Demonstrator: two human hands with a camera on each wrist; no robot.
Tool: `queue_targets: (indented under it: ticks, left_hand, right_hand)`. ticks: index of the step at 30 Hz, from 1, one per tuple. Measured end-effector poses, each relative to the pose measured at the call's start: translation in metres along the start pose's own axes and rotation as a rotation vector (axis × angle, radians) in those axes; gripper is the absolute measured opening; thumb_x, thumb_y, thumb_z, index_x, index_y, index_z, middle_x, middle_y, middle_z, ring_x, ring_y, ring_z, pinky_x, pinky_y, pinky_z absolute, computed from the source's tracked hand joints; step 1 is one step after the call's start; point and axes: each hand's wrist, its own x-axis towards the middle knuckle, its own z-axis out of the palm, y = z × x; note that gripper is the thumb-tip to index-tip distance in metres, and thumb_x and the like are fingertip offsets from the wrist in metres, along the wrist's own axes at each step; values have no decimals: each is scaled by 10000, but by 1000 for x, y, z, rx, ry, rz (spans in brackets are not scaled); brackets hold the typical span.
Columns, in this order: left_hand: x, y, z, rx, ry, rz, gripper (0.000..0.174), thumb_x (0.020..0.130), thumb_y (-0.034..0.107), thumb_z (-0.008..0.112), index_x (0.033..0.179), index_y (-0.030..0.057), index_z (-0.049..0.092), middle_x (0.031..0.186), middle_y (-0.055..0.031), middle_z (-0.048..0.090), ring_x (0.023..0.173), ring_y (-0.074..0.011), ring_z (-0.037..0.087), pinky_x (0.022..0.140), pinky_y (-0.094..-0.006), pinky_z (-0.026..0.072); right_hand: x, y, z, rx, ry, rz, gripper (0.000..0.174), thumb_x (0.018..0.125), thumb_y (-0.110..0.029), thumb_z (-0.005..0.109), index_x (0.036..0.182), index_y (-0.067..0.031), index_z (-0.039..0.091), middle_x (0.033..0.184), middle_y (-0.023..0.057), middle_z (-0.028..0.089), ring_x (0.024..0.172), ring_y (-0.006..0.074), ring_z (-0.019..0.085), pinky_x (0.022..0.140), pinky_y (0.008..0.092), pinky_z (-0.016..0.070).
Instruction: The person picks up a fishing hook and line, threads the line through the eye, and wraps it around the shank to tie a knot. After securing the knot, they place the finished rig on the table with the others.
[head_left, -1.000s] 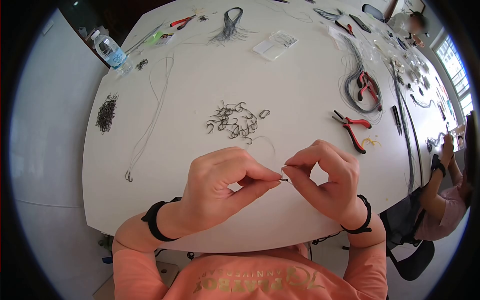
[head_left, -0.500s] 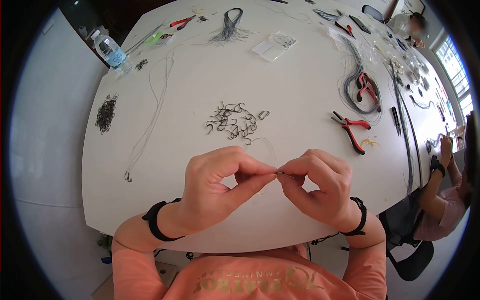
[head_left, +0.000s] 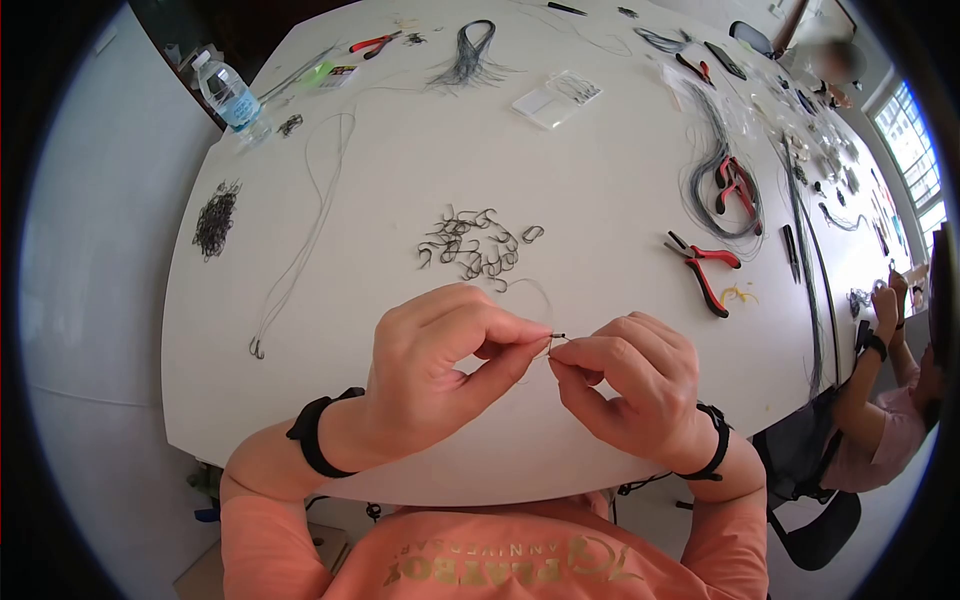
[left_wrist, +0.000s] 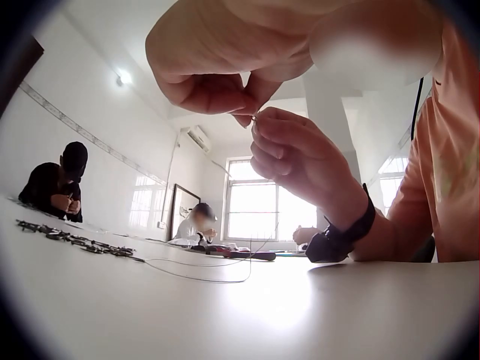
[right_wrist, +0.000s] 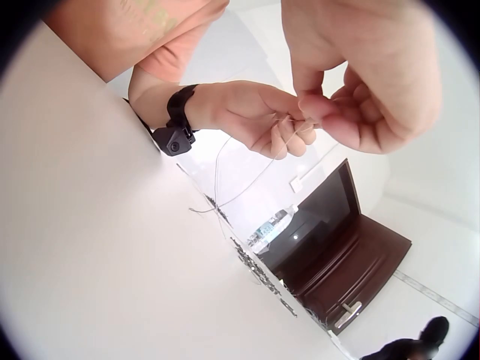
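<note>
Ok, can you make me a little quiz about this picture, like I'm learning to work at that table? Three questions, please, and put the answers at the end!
1. Fill in the word: the pliers nearest the right hand have black and ____ handles.

2. True or false: in the head view, the water bottle is farther left than the loose ring of hooks in front of the hands.

3. Which of these does the left hand pinch at its fingertips?
A) a drinking cup
B) a small dark piece
C) a pair of scissors

Key: 1. red; 2. true; 3. B.
</note>
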Motion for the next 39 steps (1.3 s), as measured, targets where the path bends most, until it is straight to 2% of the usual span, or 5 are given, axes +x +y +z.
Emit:
queue_targets:
  ticks: [7, 20, 28, 35, 39]
  left_hand:
    - [2, -6, -1, 184, 2, 243, 243, 722, -95, 803, 910, 42, 733, 727, -28, 640, 601, -159, 573, 496, -274, 422]
    - [4, -5, 0, 193, -141, 267, 199, 710, -17, 841, 849, 39, 710, 708, -24, 626, 583, -180, 552, 479, -290, 414]
    - [3, -1, 0, 233, -110, 352, 225, 688, 4, 875, 845, 52, 721, 688, -9, 610, 566, -161, 541, 462, -287, 391]
    - [2, -1, -1, 219, -78, 387, 251, 687, -16, 871, 884, 65, 739, 705, -8, 607, 567, -155, 533, 474, -275, 390]
    - [3, 1, -2, 114, -100, 263, 226, 725, -40, 840, 895, 61, 731, 726, -6, 616, 579, -143, 534, 493, -258, 406]
  right_hand:
    - [1, -3, -5, -79, -30, -89, 239, 694, 19, 761, 883, -70, 645, 681, 0, 536, 523, 153, 514, 479, 297, 391]
    - [6, 4, -17, -93, -81, -88, 258, 718, 5, 773, 923, -74, 639, 704, 5, 535, 568, 147, 550, 510, 296, 396]
    - [9, 6, -25, 319, -222, 346, 79, 849, -41, 748, 887, -51, 680, 755, 48, 666, 608, 166, 643, 510, 278, 493]
    - [9, 7, -27, 428, -313, 448, 62, 873, -65, 732, 912, -35, 694, 789, 51, 707, 635, 155, 666, 538, 276, 520]
    - [9, 5, -26, 479, -322, 482, 58, 884, -64, 717, 916, -25, 689, 777, 53, 708, 642, 147, 672, 552, 275, 532]
